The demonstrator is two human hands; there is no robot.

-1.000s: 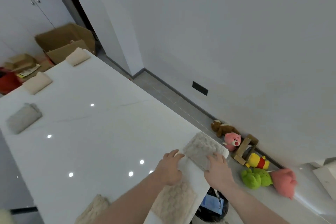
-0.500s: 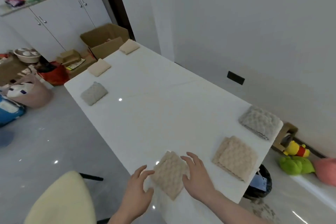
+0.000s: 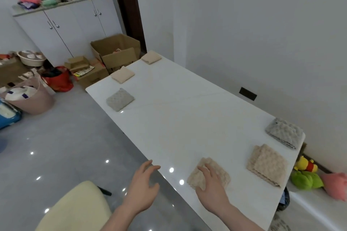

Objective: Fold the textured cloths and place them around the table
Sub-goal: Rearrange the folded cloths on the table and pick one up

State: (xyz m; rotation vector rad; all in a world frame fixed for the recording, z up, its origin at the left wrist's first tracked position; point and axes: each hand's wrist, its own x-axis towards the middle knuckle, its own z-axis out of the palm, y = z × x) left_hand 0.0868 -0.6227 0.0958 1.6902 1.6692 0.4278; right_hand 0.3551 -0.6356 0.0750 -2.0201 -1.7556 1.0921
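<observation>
Resting flat on the nearest tan cloth (image 3: 208, 174), the right hand (image 3: 212, 190) keeps its grip apart, fingers straight and spread over the folded square, pressing rather than pinching. The left hand (image 3: 143, 189) hovers beside it with fingers loosely spread, holding nothing, its fingertips about level with the desk (image 3: 187, 118) edge; whether they touch it I cannot tell.

The step in hand looks like settling this cloth into its place. To do it well, I judge the palm should press evenly so the layers lie flat, the cloth should be squared to the desk edge just below the right hand, and its spacing should match the neighbours further right of the grip before the hand lifts straight up without dragging a corner.

Six folded cloths show on the desk. Three sit at this end: the one under the right hand, a second tan cloth (image 3: 267, 165) to its right, and a grey cloth (image 3: 284, 133) beyond that near the corner. Three lie well apart at the far end, ahead of both hands: a grey folded cloth (image 3: 120, 99), a beige cloth (image 3: 122, 77), and another beige cloth (image 3: 151, 57) at the far corner. That makes two grey and four tan or beige.
</observation>
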